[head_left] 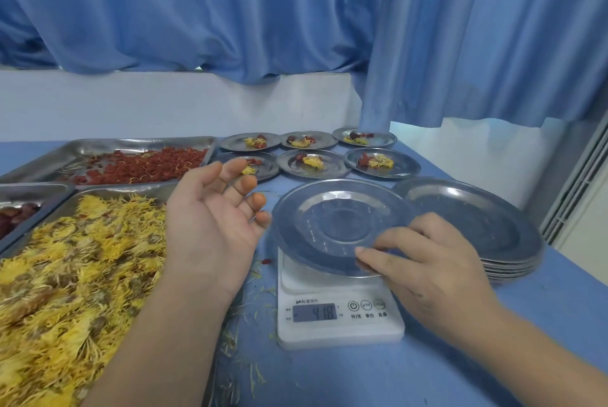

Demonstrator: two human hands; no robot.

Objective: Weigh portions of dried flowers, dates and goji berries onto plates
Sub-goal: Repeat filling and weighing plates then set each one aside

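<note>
Probably a food-portioning workroom: a blue bench point(493, 357) with steel trays point(131, 144) of bulk ingredients left, a digital scale point(339, 327) near, blue curtains point(230, 12) far.

Smooth, shiny metal in the plate point(329, 229), the stack of plates point(477, 219), the flower tray point(131, 191) and the goji tray point(131, 143). White plastic, faintly glossy, for the scale point(342, 334). Matt blue cloth for the curtain point(230, 12); matt blue over the table cover point(460, 357). Dry, rough and stringy among the dried flowers point(65, 275).
</note>
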